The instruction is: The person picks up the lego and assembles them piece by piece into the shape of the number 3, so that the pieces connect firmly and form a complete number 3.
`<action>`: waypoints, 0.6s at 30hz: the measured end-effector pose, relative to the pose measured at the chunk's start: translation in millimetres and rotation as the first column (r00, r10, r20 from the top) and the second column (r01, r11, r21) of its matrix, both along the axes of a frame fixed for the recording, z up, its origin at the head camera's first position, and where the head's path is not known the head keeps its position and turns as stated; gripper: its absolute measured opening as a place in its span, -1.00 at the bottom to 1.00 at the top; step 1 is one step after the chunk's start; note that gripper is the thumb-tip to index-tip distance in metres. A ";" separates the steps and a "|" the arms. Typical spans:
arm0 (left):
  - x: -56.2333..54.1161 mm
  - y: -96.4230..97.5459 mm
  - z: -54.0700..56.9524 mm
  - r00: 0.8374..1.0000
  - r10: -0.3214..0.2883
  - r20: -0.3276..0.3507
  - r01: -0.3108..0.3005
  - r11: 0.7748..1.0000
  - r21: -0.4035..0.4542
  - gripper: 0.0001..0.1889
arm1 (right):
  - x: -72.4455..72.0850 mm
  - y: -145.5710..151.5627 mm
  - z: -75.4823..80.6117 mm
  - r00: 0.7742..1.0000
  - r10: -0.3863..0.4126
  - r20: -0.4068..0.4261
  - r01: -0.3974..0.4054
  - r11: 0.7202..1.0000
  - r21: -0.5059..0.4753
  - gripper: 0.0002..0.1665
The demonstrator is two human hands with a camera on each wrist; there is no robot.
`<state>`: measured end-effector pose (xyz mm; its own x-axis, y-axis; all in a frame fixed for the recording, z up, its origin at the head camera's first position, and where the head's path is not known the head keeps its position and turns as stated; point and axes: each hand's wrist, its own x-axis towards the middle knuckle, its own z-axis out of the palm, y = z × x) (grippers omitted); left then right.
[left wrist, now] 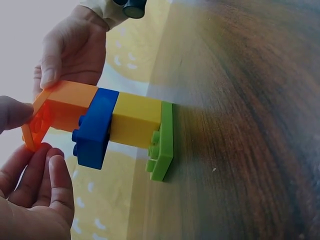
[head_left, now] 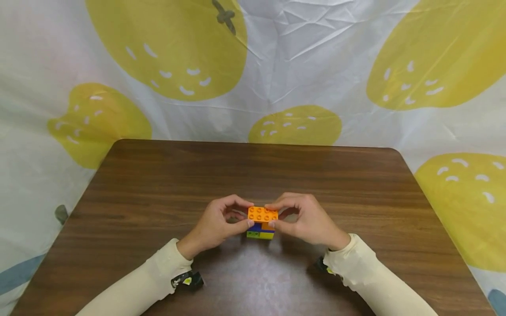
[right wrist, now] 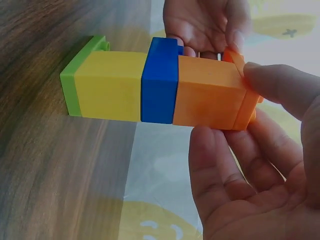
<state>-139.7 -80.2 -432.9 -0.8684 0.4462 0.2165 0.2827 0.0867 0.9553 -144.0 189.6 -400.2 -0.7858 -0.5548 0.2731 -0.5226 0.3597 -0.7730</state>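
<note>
A small tower of toy building bricks stands on the table between the two hands. Its base is a flat green plate (left wrist: 166, 135), with a yellow brick (right wrist: 110, 85) over its right part. Above that lies a blue brick (left wrist: 94, 142), then an orange brick (right wrist: 207, 95) on the right side. A flat orange plate (head_left: 262, 213) with studs tops the tower, overhanging to the left. My left hand (head_left: 215, 224) pinches the plate's left end between thumb and fingers. Holding its right end, my right hand (head_left: 308, 219) has the thumb in front and fingers behind.
The brown wood-grain table (head_left: 178, 175) has rounded far corners. Behind it hangs a white cloth (head_left: 269, 79) printed with yellow fruit. Each wrist wears a dark camera strap (head_left: 187, 280) over a cream sleeve (head_left: 158, 272).
</note>
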 end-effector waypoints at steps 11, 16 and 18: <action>-0.6 2.0 -2.1 1.000 0.000 -0.005 0.000 1.000 0.031 -0.65 | 3.8 0.9 -2.9 1.000 -0.018 -0.024 0.018 1.000 -0.005 -0.60; 0.3 1.1 -1.4 1.000 -0.004 -0.011 0.004 1.000 0.022 -0.63 | 5.8 2.1 -5.6 0.999 -0.032 -0.025 0.032 0.999 -0.002 -0.60; 0.8 0.4 -1.4 1.000 -0.005 -0.013 0.005 1.000 0.016 -0.63 | 6.7 2.5 -7.2 0.999 -0.040 -0.020 0.040 0.999 -0.005 -0.60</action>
<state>-138.9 -79.8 -434.3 -0.8631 0.4470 0.2348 0.2955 0.0700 0.9528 -137.3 192.1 -407.4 -0.8017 -0.5217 0.2917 -0.5234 0.3769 -0.7642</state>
